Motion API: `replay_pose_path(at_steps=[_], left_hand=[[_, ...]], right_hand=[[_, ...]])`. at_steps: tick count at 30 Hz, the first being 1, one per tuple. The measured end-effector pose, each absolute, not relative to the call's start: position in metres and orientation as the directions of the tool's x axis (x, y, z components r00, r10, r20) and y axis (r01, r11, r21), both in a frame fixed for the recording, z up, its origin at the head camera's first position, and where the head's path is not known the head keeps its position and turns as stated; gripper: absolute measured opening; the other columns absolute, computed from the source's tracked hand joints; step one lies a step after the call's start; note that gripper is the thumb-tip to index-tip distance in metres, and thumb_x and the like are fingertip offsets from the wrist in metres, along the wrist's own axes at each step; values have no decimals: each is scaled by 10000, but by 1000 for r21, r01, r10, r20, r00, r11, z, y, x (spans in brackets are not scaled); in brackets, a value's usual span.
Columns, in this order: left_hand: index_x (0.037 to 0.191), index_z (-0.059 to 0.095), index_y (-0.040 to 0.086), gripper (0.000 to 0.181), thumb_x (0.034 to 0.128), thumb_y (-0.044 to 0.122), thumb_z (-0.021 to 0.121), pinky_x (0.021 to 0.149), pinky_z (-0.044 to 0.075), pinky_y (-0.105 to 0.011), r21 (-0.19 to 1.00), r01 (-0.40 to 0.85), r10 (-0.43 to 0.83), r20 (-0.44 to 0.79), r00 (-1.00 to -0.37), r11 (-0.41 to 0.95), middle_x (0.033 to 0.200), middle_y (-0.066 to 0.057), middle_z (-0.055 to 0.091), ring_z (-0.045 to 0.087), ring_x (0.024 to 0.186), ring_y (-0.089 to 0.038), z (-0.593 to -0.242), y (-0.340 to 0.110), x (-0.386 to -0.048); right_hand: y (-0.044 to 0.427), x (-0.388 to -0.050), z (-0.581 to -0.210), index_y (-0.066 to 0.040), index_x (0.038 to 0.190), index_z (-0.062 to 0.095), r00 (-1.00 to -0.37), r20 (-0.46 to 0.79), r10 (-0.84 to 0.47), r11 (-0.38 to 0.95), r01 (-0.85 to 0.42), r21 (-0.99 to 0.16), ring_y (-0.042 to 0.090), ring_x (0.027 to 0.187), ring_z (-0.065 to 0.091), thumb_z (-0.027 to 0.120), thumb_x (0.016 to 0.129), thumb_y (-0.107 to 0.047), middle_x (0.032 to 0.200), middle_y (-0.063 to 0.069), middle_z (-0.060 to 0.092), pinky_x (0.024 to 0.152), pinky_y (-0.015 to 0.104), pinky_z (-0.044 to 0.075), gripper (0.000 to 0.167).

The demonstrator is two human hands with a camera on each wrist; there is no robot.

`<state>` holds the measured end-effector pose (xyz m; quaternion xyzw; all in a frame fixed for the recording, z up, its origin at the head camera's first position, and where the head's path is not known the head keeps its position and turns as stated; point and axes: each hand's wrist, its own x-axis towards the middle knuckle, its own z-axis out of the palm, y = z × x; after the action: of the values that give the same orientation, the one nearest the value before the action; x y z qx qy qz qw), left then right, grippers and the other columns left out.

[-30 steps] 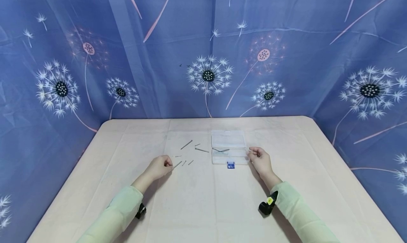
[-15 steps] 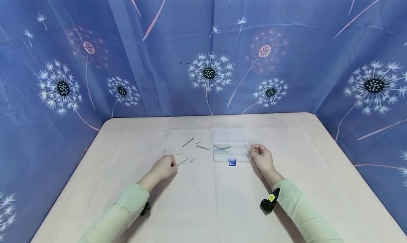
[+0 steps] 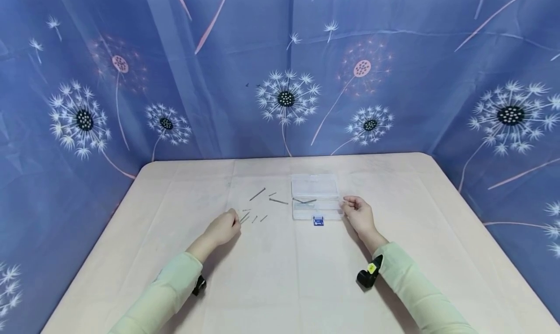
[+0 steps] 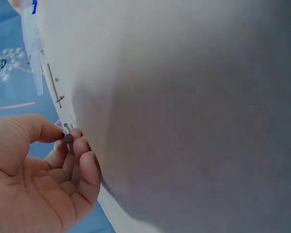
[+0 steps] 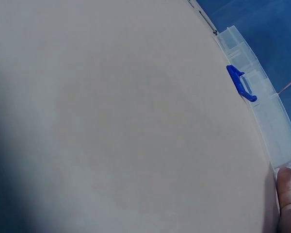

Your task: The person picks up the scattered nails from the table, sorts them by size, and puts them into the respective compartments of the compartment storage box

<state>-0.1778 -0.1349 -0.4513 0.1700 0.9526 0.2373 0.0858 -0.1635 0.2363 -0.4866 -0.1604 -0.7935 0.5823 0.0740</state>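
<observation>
My left hand [image 3: 222, 227] is low over the table at the left of the scattered nails. In the left wrist view its thumb and fingers pinch a nail [image 4: 68, 138], whose round dark head shows. Just beyond the fingertips lie several small nails [image 3: 254, 219]. My right hand [image 3: 359, 217] grips the right end of a clear plastic box [image 3: 317, 216], thumb against its near corner. The box stands with its lid [image 3: 314, 185] laid back and its blue latch [image 3: 318, 221] towards me. Two crossed nails [image 3: 305, 202] lie in its left part.
Two longer nails, one slanted [image 3: 257, 194] and one near the box [image 3: 278, 201], lie farther back on the cloth-covered table [image 3: 271, 275]. A short nail [image 3: 272, 194] is between them. A blue dandelion-print curtain [image 3: 218, 81] stands behind the table.
My left hand has shifted slightly right and away from me among the nails. The right hand stays at the box's end. The head view has tilted a little.
</observation>
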Motion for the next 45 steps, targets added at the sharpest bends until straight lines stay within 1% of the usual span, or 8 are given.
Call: replay_pose_path(at_steps=[5,11,15,22,28,34,40,45], left_hand=[[856,495,21,69,917,36,467,527,368,-231,542,247,353,-100,-930,803,677,-27,471,416,587,-134,-447,-137,-180],[854,559,1,45,893,-4,539,581,391,-220,682,226,355,-53,-933,696,733,-48,536,449,656,-126,-449,-139,-180],[855,585,-22,32,874,-17,560,559,411,-207,756,215,333,-4,-943,618,728,-67,564,471,636,-113,-451,-139,-179],[940,583,-49,78,869,-23,560,481,395,-192,848,135,296,-27,-955,512,703,-69,556,467,547,-101,-452,-136,-182],[961,603,-34,87,889,-5,564,452,425,-220,878,65,263,-71,-962,474,728,-82,566,467,513,-123,-451,-130,-185],[959,618,-42,108,881,-15,548,473,483,-278,877,101,284,-42,-958,469,769,-133,615,518,569,-164,-445,-118,-188],[952,616,-73,109,880,-14,559,541,455,-209,875,173,333,14,-943,453,803,-198,643,564,633,-206,-434,-104,-186],[949,616,-54,100,887,2,561,564,436,-202,872,163,331,1,-944,461,816,-209,649,552,645,-188,-434,-96,-190]], right_hand=[[235,-164,-485,63,1180,560,-936,-65,345,252,159,-954,-13,659,510,562,902,-60,889,32,576,599,113,456,304],[234,-164,-486,72,1170,566,-936,-53,348,259,151,-954,-24,655,512,565,897,-56,890,44,597,600,111,455,301],[234,-163,-486,70,1169,564,-936,-52,348,269,153,-951,-27,655,508,563,898,-58,897,42,588,602,107,454,301],[234,-162,-486,71,1162,569,-936,-44,348,270,145,-952,-29,659,509,567,897,-59,883,30,587,601,106,453,295],[234,-163,-488,67,1157,574,-935,-44,351,266,144,-953,-33,669,508,575,898,-67,869,12,579,600,107,451,291],[235,-163,-487,62,1151,579,-933,-41,358,274,147,-950,-29,674,506,582,897,-70,883,31,583,602,108,451,286],[235,-164,-487,61,1159,573,-935,-44,351,286,152,-946,-12,676,504,583,909,-83,905,64,585,606,116,454,289],[235,-164,-487,62,1168,566,-937,-54,344,283,159,-946,-3,677,506,574,915,-77,920,80,584,608,114,453,289]])
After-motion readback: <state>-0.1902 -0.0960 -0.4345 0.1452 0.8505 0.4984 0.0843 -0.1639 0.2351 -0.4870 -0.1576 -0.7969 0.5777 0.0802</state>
